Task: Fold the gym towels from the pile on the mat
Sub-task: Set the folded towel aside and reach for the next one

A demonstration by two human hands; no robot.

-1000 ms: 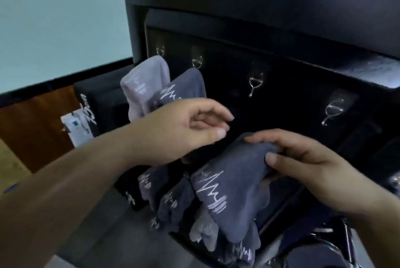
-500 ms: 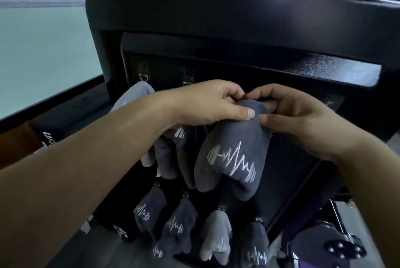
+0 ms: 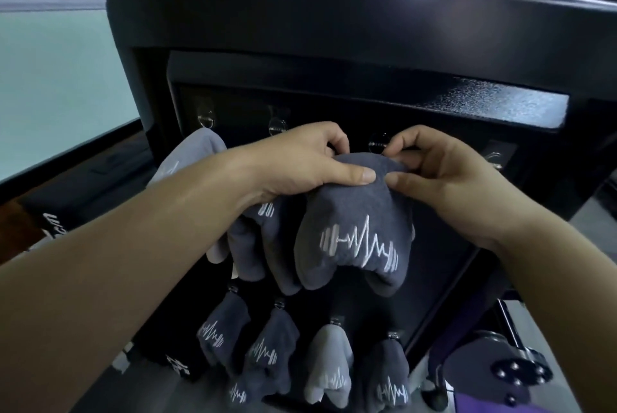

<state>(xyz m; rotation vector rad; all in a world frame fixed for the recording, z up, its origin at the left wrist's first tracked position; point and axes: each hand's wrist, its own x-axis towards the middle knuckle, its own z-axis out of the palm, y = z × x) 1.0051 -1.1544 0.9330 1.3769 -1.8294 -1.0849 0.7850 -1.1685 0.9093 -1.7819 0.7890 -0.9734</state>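
Observation:
A dark grey gym towel (image 3: 354, 232) with a white barbell-and-pulse logo hangs folded in front of a black rack (image 3: 334, 29). My left hand (image 3: 300, 162) grips its top from the left, thumb on the front. My right hand (image 3: 437, 172) pinches the top from the right, fingers curled up by a metal hook (image 3: 377, 142). Whether the towel's top is on the hook is hidden by my fingers. Behind my left hand hang a light grey towel (image 3: 197, 152) and another dark one (image 3: 247, 245).
A lower row holds several hanging towels, dark grey (image 3: 217, 336) and light grey (image 3: 329, 366). Empty hooks (image 3: 494, 159) sit to the right on the upper row. A black shelf edge (image 3: 467, 102) juts out above. A dark wheeled base (image 3: 510, 369) stands low right.
Both hands lifted the dark towel from low in front of the rack to the upper hook row. My left hand, free a second ago, now grips the towel's top.

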